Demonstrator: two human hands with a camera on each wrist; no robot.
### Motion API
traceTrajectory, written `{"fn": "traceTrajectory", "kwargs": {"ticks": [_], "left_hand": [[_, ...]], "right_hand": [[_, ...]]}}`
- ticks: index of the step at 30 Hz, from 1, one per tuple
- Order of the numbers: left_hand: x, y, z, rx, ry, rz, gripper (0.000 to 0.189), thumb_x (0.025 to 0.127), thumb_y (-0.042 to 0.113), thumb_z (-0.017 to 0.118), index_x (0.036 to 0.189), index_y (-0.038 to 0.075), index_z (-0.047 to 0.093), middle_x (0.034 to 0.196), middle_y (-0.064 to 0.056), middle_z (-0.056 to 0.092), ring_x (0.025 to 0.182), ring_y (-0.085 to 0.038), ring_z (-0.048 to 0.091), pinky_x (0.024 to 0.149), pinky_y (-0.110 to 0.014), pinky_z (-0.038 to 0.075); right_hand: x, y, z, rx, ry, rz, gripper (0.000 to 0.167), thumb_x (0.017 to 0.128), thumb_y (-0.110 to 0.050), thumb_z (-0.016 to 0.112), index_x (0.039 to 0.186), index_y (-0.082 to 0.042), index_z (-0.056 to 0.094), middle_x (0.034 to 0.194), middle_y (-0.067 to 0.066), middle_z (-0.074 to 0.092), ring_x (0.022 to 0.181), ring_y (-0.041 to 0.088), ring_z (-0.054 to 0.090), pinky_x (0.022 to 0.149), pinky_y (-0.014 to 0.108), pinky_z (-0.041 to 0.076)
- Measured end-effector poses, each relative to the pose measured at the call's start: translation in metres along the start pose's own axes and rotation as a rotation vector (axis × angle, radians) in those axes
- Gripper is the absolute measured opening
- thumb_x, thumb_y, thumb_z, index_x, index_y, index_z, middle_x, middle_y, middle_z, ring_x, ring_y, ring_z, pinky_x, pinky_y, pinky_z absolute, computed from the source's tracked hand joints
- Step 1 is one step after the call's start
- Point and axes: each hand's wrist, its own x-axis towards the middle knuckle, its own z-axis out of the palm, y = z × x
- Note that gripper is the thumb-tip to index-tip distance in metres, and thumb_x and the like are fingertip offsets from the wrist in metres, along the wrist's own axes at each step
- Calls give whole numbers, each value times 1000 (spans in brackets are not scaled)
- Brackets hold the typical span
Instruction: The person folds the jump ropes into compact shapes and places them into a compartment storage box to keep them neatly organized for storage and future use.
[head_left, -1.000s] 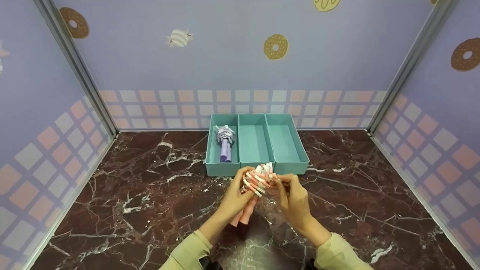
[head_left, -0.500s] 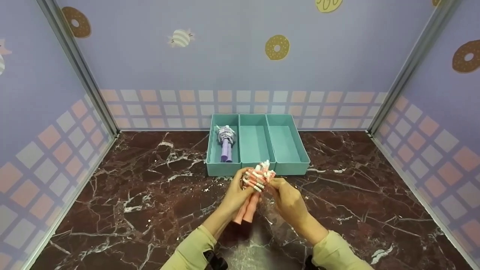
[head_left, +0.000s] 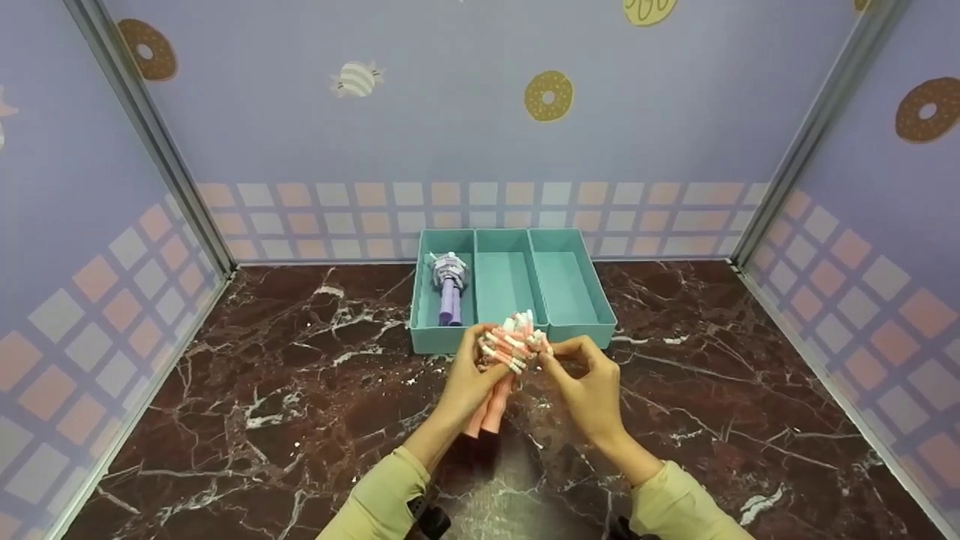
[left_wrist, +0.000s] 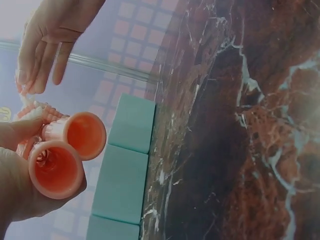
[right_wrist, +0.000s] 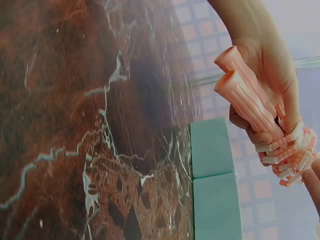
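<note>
A pink-and-white beaded jump rope (head_left: 510, 341), bundled into a tight clump, is held up in front of the bin. My left hand (head_left: 466, 382) grips the clump near where its two pink handles (head_left: 493, 409) hang down side by side. In the left wrist view the hollow ends of the handles (left_wrist: 57, 170) face the camera. My right hand (head_left: 596, 386) pinches the beads at the clump's right side with thumb and forefinger. In the right wrist view only part of the right fingers (right_wrist: 312, 185) shows, touching the beads.
Behind the hands stands a teal three-compartment bin (head_left: 446, 341). Its left compartment holds a bundled purple-and-white jump rope with purple handles (head_left: 450, 300). The table (head_left: 300, 435) is dark red marble, bounded by patterned lilac walls (head_left: 450, 142).
The right hand turned in over the beads half a second ago, and now its thumb and forefinger show at the clump's edge. The clump has risen slightly, still in the left hand.
</note>
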Motion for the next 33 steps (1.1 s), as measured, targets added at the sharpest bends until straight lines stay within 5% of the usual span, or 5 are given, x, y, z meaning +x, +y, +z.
{"fn": "traceTrajectory", "kwargs": {"ticks": [13, 25, 33], "left_hand": [[-3, 4, -1, 23, -58, 26, 63, 81, 1, 61, 140, 5, 39, 124, -20, 54, 101, -15, 55, 85, -24, 51], [-4, 3, -1, 52, -72, 27, 58, 89, 12, 65, 141, 9, 40, 129, -23, 54, 107, -19, 56, 89, -30, 54], [-4, 5, 0, 48, -73, 47, 58, 90, 10, 65, 142, 7, 39, 126, -24, 55, 102, -16, 58, 87, -30, 56]], "right_hand": [[7, -35, -3, -39, 29, -9, 8, 83, 4, 73, 88, 7, 68, 81, 15, 71, 69, 9, 63, 62, 13, 51], [11, -35, -6, -68, 64, 0, 10, 83, 1, 75, 91, 5, 70, 79, 15, 69, 68, 9, 60, 56, 10, 47], [12, -34, -9, -30, 50, 16, 21, 84, 0, 75, 103, 6, 69, 98, 17, 72, 76, 12, 62, 59, 12, 52]]}}
